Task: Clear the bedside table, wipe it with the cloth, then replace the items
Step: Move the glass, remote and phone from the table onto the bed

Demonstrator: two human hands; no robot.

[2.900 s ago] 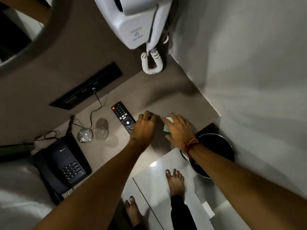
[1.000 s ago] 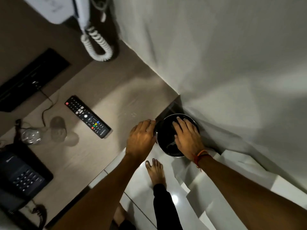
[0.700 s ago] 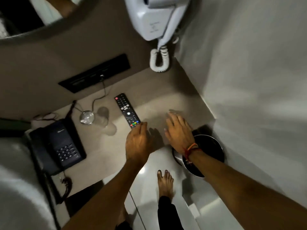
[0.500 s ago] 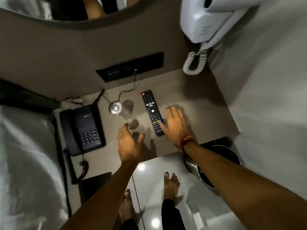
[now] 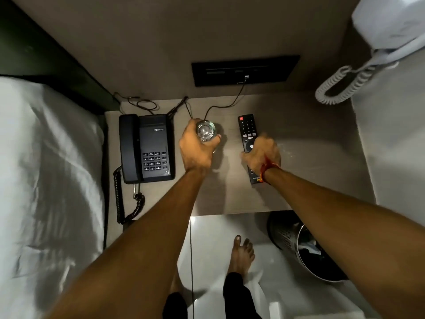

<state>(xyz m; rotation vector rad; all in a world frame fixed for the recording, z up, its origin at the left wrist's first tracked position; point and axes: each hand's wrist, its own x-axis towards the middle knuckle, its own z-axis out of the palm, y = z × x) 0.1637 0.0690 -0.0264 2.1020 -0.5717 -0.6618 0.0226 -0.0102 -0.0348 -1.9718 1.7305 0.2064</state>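
The beige bedside table [image 5: 310,162] carries a black desk phone [image 5: 147,148] on its left, a clear drinking glass [image 5: 205,132] in the middle and a black TV remote [image 5: 247,131] to the right of the glass. My left hand [image 5: 196,149] wraps around the glass from the left. My right hand [image 5: 262,153] closes over the middle of the remote, whose two ends stick out. No cloth is visible.
A white-sheeted bed [image 5: 46,180] borders the table on the left. A metal waste bin [image 5: 305,249] stands on the glossy floor below the table's right front corner. A white wall phone [image 5: 388,24] with coiled cord hangs top right. Thin cables [image 5: 220,104] run from a black socket panel [image 5: 243,72].
The view swung left from the bin toward the table. My left hand moved up to the glass and closed around it. My right hand slid onto the remote and curled over it.
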